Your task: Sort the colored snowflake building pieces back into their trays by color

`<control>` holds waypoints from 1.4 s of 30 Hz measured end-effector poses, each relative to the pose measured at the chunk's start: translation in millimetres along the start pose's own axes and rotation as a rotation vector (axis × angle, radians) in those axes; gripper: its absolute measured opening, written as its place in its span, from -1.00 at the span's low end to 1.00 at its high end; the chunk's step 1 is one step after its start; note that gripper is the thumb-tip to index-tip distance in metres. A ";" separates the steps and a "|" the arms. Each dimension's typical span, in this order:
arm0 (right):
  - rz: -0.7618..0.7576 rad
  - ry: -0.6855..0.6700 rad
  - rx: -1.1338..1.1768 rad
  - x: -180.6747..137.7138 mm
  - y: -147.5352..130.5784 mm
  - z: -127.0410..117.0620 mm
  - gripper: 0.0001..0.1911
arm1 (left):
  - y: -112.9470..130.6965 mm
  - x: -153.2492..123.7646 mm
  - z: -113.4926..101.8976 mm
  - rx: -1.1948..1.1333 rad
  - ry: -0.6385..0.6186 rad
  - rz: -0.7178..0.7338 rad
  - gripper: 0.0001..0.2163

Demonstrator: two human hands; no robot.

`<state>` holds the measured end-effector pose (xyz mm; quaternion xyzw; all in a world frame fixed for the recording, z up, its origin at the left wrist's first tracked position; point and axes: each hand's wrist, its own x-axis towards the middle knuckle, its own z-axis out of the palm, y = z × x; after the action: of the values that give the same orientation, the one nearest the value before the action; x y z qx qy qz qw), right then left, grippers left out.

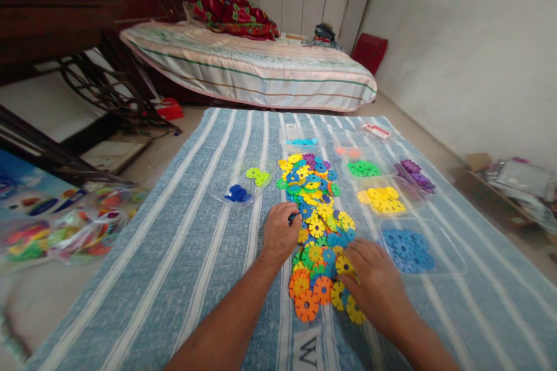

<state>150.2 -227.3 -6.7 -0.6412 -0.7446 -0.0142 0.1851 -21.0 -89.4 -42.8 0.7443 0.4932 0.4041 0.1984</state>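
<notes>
A long pile of coloured plastic snowflake discs lies on a blue striped cloth. My left hand rests at the pile's left edge, fingers curled and pinched on a dark blue disc. Lower on the pile, my right hand has its fingers bent around a yellow disc. Clear trays hold sorted discs: blue, yellow, green, purple, and a left tray with dark blue and lime discs.
A mattress with a red bundle lies beyond the cloth. Dark wooden furniture and a treadle frame stand at the left. Bags of coloured toys sit on the floor at left. A cardboard box is by the right wall.
</notes>
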 end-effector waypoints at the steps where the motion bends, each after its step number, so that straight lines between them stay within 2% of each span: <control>1: 0.001 0.002 0.025 1.0 0.5 -0.2 -0.79 | -0.2 -0.1 0.1 0.001 -0.001 -0.001 -0.93; 5: 0.011 -0.036 0.143 5.6 3.1 -2.3 -0.92 | -0.6 -0.3 0.3 0.001 -0.001 0.002 -0.93; 9: 0.032 -0.087 0.269 9.9 3.8 -10.4 -0.85 | -0.7 -0.2 0.1 0.000 0.000 0.002 -0.93; 11: 0.045 -0.062 0.285 13.7 7.5 -18.0 -0.84 | -0.7 -0.2 -0.1 -0.002 -0.001 0.003 -0.92; 13: 0.060 0.045 0.238 20.9 16.9 -27.9 -0.83 | -0.5 -0.1 -0.3 -0.003 -0.001 0.003 -0.92; 17: 0.122 0.424 0.026 43.5 52.8 -48.8 -0.78 | 0.4 0.0 -0.8 -0.001 -0.001 0.008 -0.92; 19: 0.171 0.563 -0.106 52.8 71.7 -55.5 -0.75 | 0.8 0.1 -1.0 -0.002 -0.003 0.011 -0.92; 21: 0.212 0.622 -0.184 56.5 84.8 -57.6 -0.72 | 0.8 0.0 -1.0 -0.002 -0.002 0.011 -0.92; 23: 0.221 0.623 -0.186 53.8 90.1 -55.2 -0.70 | 0.5 -0.1 -0.8 -0.002 0.000 0.010 -0.92; 27: 0.175 0.563 -0.120 35.9 81.0 -43.4 -0.73 | -0.2 -0.1 -0.1 0.000 0.005 0.005 -0.92; 31: 0.052 0.418 -0.007 15.5 54.8 -36.7 -0.82 | 0.3 -0.2 -0.2 0.001 0.003 0.000 -0.92; 34: -0.121 0.237 0.077 1.8 30.0 -37.0 -0.86 | 0.7 -0.4 -0.2 0.001 0.001 0.002 -0.92; 36: -0.169 0.063 0.092 -7.6 14.8 -36.5 -0.85 | 0.7 -0.4 0.0 0.007 0.000 0.005 -0.92; 39: -0.090 -0.173 0.012 -22.1 -1.6 -30.9 -0.86 | 0.5 -0.3 0.3 0.011 -0.003 0.008 -0.93; 42: 0.011 -0.290 -0.071 -33.5 -9.1 -21.9 -0.73 | 0.3 0.1 0.5 0.011 -0.012 0.005 -0.93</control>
<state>150.8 -266.4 5.8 -0.6467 -0.7590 0.0535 0.0529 -20.5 -89.4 -42.9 0.7490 0.4924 0.3975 0.1963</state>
